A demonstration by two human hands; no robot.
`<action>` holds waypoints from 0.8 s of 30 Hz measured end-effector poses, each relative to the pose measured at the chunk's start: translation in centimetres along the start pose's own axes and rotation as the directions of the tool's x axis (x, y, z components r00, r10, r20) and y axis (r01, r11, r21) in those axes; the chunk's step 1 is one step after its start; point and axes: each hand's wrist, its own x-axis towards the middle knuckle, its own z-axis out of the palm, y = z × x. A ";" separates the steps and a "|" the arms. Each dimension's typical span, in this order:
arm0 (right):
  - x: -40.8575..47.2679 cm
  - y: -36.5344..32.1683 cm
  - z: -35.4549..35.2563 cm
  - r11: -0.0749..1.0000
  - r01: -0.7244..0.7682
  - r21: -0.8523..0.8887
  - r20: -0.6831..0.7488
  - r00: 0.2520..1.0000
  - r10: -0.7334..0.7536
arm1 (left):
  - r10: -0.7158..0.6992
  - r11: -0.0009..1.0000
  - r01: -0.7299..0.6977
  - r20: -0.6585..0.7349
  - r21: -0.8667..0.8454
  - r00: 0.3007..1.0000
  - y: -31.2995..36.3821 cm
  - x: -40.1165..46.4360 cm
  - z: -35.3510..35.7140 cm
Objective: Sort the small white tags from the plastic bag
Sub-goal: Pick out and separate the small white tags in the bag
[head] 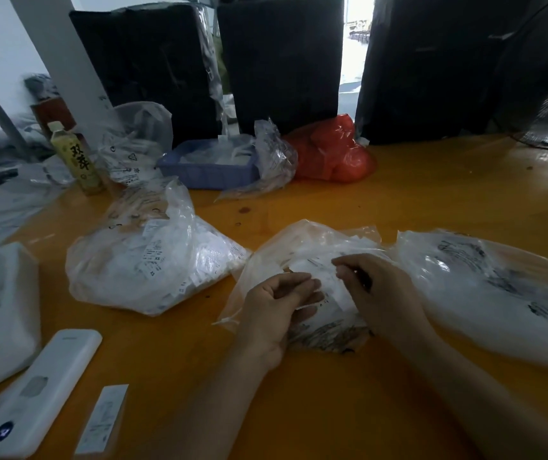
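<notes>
A clear plastic bag (302,242) with small white tags lies in the middle of the orange table (431,194). Both hands work over it. My left hand (279,307) has its fingers curled and pinches the edge of some white tags (329,283) that stick up from the bag. From the right, my right hand (378,290) pinches the same tags between thumb and fingertips. Blur hides how many tags are held. A second bag (153,260) full of white tags marked XS lies to the left.
A large printed clear bag (498,287) lies at the right. At the back stand a blue tray (206,171), a red bag (335,154), a green-tea bottle (75,157) and black wrapped bundles (282,61). A white power bank (37,393) and a white strip (103,419) lie front left.
</notes>
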 end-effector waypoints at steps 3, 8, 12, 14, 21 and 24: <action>0.4 0.8 1.4 0.972 0.040 -0.232 0.182 0.983 0.003 | -0.039 0.981 0.037 -0.007 -0.190 0.999 -0.2 0.5 -0.4; -0.3 1.4 3.1 0.894 0.093 -0.439 0.214 0.977 0.003 | -0.046 0.969 0.040 -0.018 -0.246 0.999 -0.5 0.9 -0.6; -0.2 0.8 2.6 0.947 0.099 -0.305 0.097 0.993 -0.073 | -0.031 0.960 0.024 -0.018 -0.280 0.999 -0.4 0.8 -0.3; -0.2 0.3 2.0 0.990 0.029 -0.141 0.028 0.999 -0.026 | -0.038 0.958 0.030 -0.024 -0.284 0.999 -0.3 0.7 -0.3; -0.2 0.1 -1.0 0.908 -0.243 0.341 -0.035 0.962 0.270 | -0.062 0.951 0.060 0.003 -0.305 0.998 -0.5 0.8 -0.4; -0.3 0.8 -1.3 0.840 -0.322 0.436 0.012 0.936 0.352 | -0.050 0.952 0.052 0.014 -0.303 0.999 -0.6 0.8 -0.5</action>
